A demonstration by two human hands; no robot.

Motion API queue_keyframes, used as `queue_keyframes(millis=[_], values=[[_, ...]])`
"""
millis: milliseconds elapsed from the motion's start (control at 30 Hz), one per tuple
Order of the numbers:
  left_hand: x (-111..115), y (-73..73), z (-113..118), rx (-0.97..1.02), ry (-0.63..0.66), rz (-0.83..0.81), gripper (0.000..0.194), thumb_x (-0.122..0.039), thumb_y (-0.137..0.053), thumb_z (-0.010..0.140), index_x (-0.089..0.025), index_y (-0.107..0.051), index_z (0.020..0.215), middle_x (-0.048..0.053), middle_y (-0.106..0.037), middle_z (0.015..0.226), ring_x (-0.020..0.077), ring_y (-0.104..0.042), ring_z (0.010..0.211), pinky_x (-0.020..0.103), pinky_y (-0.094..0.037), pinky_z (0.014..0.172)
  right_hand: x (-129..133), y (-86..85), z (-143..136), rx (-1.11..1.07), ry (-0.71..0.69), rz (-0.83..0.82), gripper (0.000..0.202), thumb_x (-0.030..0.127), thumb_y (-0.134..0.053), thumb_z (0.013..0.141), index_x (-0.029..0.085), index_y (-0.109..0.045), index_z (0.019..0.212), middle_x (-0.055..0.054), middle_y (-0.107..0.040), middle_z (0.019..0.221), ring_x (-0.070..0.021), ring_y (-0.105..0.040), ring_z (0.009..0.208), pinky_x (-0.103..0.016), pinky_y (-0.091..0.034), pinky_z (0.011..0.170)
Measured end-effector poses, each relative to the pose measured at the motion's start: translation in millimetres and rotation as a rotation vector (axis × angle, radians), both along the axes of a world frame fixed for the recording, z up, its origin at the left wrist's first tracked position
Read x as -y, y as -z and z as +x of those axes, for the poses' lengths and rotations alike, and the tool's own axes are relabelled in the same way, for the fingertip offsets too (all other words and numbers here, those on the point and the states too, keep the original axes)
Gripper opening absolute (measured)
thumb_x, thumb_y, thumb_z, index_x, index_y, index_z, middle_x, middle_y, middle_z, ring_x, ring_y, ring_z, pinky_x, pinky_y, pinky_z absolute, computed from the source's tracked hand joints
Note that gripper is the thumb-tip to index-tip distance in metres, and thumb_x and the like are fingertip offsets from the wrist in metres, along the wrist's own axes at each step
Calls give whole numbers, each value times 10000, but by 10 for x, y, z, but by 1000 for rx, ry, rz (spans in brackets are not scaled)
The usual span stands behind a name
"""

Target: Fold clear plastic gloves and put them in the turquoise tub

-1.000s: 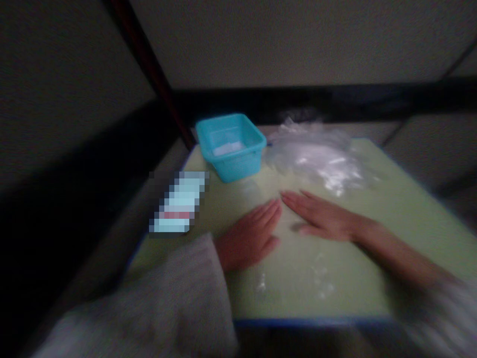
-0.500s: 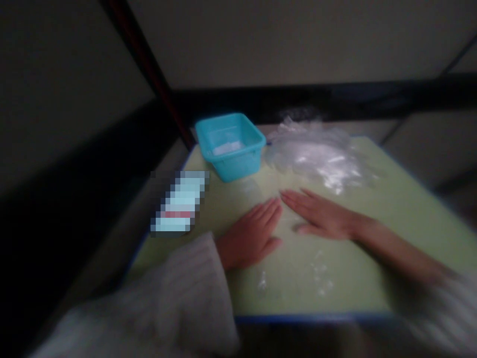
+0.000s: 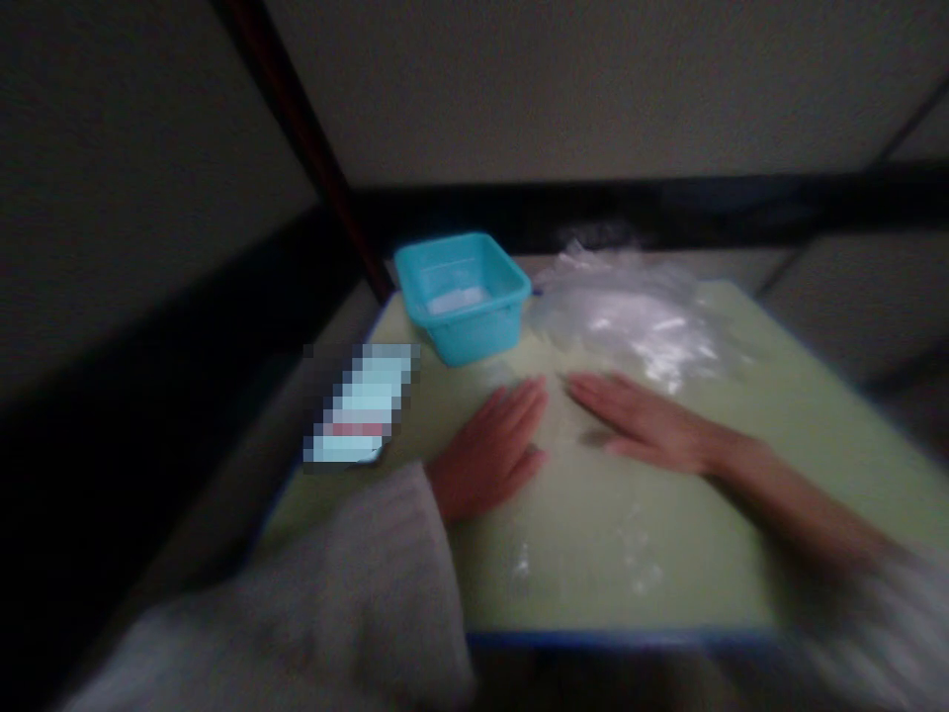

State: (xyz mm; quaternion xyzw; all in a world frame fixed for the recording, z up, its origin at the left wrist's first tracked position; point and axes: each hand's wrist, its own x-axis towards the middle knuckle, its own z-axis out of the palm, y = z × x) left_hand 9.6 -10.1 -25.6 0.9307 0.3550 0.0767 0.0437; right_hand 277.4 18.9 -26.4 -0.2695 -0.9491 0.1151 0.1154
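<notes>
Clear plastic, thin with shiny spots, lies flat on the near middle of the table; its edges are blurred.

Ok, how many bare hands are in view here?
2. The left hand is palm down over the table, nearer the camera than the blue basket; the right hand, also palm down, is nearer than the clear plastic pile.

My green desk holds a blue tub, a heap of clear plastic and a blurry flat thing.
</notes>
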Motion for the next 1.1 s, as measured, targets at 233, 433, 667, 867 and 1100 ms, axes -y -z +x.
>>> queue_keyframes(millis=[233,433,667,867,1100], values=[[-32,29,-26,-53,-20,-24,546,-343,-312,948,-76,-254,1420,149,-220,1526,220,-130,1429,434,-134,1158,24,-4,-67,27,-38,-9,697,526,-320,945,197,-43,1493,-104,-174,1535,-250,-143,1414,-511,-80,1150],[-22,12,-20,-75,1,-1,518,-330,-314,950,-103,-284,1415,134,-200,1535,220,-107,1433,436,-120,1158,37,14,-109,53,-40,-28,708,542,-321,939,165,-88,1490,-127,-209,1527,-248,-129,1417,-521,-58,1147],[-9,5,-12,-46,-4,-17,536,-334,-312,948,-80,-265,1418,152,-209,1529,227,-111,1432,437,-130,1157,40,-17,-110,6,-42,-54,740,552,-339,928,164,-59,1493,-131,-237,1521,-254,-156,1412,-527,-80,1147],[-10,23,-10,-34,-2,-7,534,-327,-321,949,-82,-267,1420,147,-218,1528,227,-122,1430,434,-134,1154,35,-14,-144,4,-47,-64,781,571,-354,914,147,-46,1493,-161,-206,1525,-289,-167,1406,-566,-86,1134],[-16,-6,-13,-37,3,-27,508,-327,-322,954,-130,-294,1422,102,-206,1538,237,-129,1428,450,-139,1149,-36,-147,81,-83,165,-82,593,462,-366,950,278,-175,1480,-62,-297,1511,-279,-260,1381,-548,-177,1131]])
